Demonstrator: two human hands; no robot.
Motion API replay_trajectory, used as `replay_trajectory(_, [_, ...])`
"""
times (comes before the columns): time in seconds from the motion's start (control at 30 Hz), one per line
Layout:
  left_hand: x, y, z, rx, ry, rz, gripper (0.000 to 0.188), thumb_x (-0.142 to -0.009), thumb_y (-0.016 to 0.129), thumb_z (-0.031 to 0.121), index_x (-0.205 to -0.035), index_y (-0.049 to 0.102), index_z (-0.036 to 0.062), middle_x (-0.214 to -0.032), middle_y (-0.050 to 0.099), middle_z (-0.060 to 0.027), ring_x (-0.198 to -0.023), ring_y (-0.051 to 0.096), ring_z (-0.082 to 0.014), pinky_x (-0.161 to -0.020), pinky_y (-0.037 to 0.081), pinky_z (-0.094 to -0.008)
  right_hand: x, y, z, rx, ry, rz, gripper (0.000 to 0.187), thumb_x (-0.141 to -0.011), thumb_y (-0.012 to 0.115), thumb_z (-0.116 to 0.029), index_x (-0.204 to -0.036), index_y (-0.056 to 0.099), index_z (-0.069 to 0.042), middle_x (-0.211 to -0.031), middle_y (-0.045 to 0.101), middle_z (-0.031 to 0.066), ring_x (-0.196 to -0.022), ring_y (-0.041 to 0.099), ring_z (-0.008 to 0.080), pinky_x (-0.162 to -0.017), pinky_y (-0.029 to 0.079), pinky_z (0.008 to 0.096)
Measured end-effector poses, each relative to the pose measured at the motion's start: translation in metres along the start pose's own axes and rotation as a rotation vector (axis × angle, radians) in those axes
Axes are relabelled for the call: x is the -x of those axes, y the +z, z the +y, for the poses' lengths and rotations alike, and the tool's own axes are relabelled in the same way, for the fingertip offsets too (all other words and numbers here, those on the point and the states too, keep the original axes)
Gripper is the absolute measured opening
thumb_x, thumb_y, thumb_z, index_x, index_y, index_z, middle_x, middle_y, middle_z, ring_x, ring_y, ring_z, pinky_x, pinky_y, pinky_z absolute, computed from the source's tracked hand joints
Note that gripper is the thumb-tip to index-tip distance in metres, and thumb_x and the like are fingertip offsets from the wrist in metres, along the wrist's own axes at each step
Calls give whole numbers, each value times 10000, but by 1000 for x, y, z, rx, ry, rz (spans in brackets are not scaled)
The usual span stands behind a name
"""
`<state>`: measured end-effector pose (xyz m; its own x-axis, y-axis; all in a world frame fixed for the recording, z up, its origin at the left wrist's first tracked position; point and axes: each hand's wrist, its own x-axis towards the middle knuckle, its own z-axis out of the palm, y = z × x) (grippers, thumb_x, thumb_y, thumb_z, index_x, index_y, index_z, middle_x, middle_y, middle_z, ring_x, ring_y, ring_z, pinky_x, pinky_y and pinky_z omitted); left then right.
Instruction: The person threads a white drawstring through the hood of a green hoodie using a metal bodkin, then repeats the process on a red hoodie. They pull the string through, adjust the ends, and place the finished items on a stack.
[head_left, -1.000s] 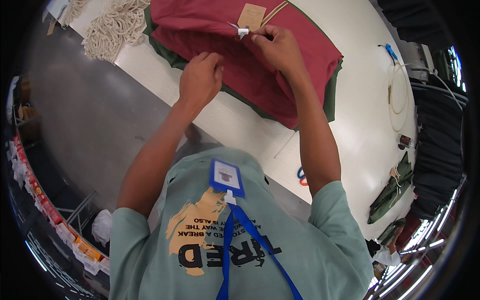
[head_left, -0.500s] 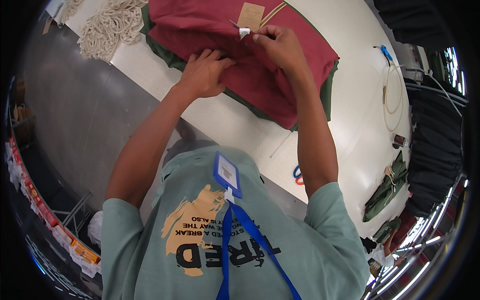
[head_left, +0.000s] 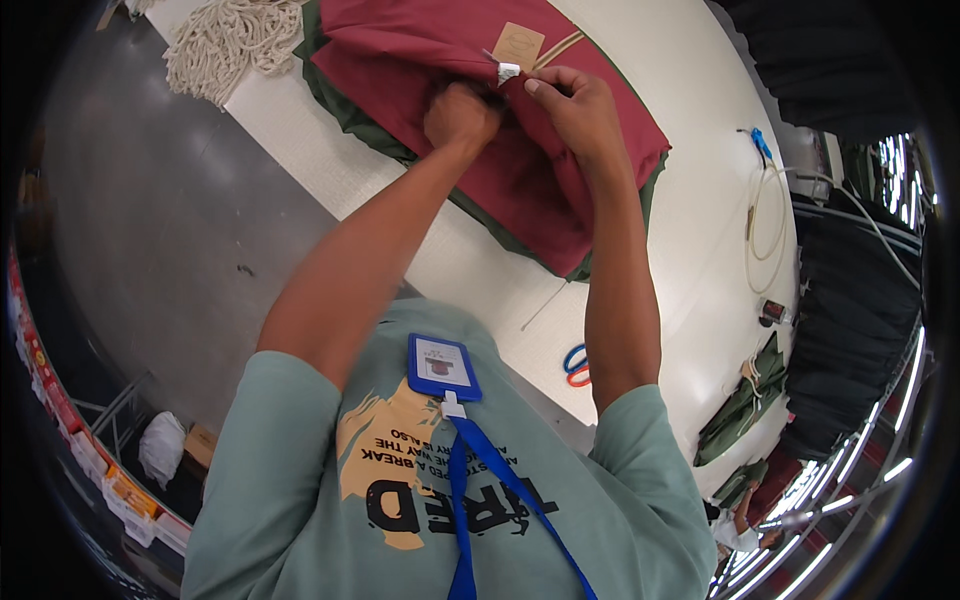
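Observation:
Dark red fabric (head_left: 390,45) is spread over green fabric (head_left: 345,105) on a pale table. My right hand (head_left: 580,110) pinches the red fabric's edge between thumb and fingers, beside a small white label (head_left: 509,71). Close to that label my left hand (head_left: 460,118) is curled into the fold of the red fabric. Its fingertips are hidden, so what they hold does not show. A brown card tag (head_left: 519,46) and light cords (head_left: 560,48) lie on the fabric just beyond the label.
Scissors with blue and red handles (head_left: 576,366) lie near the table's front edge. Bundled white cords (head_left: 228,50) hang at the far left. To the right are a coiled pale hose (head_left: 770,215), a small dark container (head_left: 772,311) and folded green fabric (head_left: 742,405). Black cloth (head_left: 858,330) hangs beyond.
My left hand has moved from lying on the red fabric, rightward and away from me, into the fold near the label, and its fingers have curled. My right hand keeps its pinch.

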<state>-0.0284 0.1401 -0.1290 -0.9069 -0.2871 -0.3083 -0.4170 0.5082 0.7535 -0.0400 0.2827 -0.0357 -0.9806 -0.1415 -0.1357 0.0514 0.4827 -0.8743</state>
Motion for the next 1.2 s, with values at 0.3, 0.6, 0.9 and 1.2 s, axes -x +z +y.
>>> replay_trajectory(0.3, [4, 14, -3, 443, 213, 137, 281, -789, 750, 302, -972, 749, 88, -981, 739, -156, -917, 702, -382, -785, 539, -446, 6, -12, -7, -122, -16, 73, 156, -903, 701, -114, -980, 741, 16, -803, 685, 25, -732, 576, 88, -691, 473, 265])
replay_trajectory(0.6, [11, 2, 15, 286, 217, 298, 366, -860, 753, 340, -973, 700, -4, -916, 739, -153, -833, 706, -324, -776, 528, -398, 6, -11, -7, -88, -69, 49, 168, -900, 704, -120, -978, 735, 26, -800, 692, 38, -723, 580, 92, -683, 476, 270])
replay_trajectory(0.9, [26, -7, 29, 213, 238, 350, 380, -833, 743, 379, -952, 692, 22, -983, 736, -165, -935, 691, -392, -815, 530, -474, 7, -13, -7, -3, -79, 71, 172, -899, 696, -104, -996, 728, 35, -804, 709, 72, -732, 626, 120, -716, 509, 295])
replay_trajectory(1.2, [13, -10, 34, 111, 136, 239, 411, -803, 752, 363, -1015, 630, 32, -952, 721, -211, -891, 691, -438, -783, 549, -529, 11, -9, -12, 0, -88, 83, 154, -900, 695, -93, -998, 735, 19, -830, 730, 91, -746, 647, 129, -718, 515, 301])
